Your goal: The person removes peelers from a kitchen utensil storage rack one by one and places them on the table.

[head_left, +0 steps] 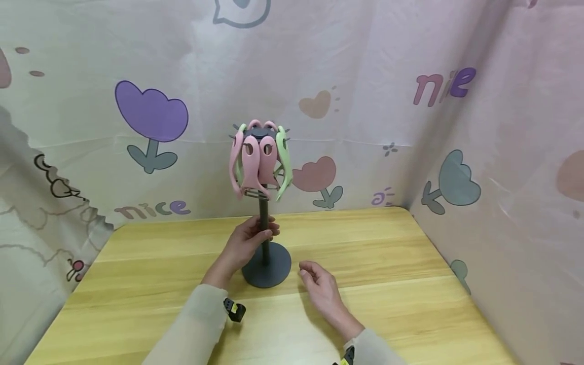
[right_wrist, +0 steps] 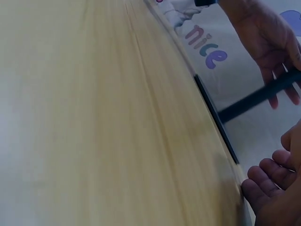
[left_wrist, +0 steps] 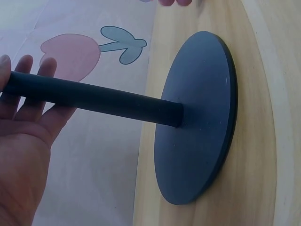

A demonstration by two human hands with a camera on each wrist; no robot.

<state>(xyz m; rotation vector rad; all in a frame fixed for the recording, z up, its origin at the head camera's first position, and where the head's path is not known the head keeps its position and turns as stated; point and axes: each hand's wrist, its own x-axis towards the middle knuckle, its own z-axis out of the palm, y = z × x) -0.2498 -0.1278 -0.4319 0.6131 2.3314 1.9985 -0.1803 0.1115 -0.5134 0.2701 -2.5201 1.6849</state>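
Note:
A dark stand with a round base [head_left: 266,276] rises upright from the table. My left hand [head_left: 248,241] grips its pole [head_left: 264,213] below the top, thumb in front and fingers behind; the left wrist view shows the fingers behind the pole [left_wrist: 103,101]. From hooks on the stand's dark top [head_left: 261,133] hang several pink [head_left: 250,165] and pale green [head_left: 284,157] pieces that look like Y-shaped peelers, holes uppermost, metal strips below. To the right of the base, my right hand [head_left: 321,289] holds nothing, its fingers loosely curled.
The stand is on a light wooden table [head_left: 388,253]. A patterned cloth [head_left: 365,61] hangs behind it and on both sides, close to the table's far edge. Each wrist wears a small black camera [head_left: 234,310].

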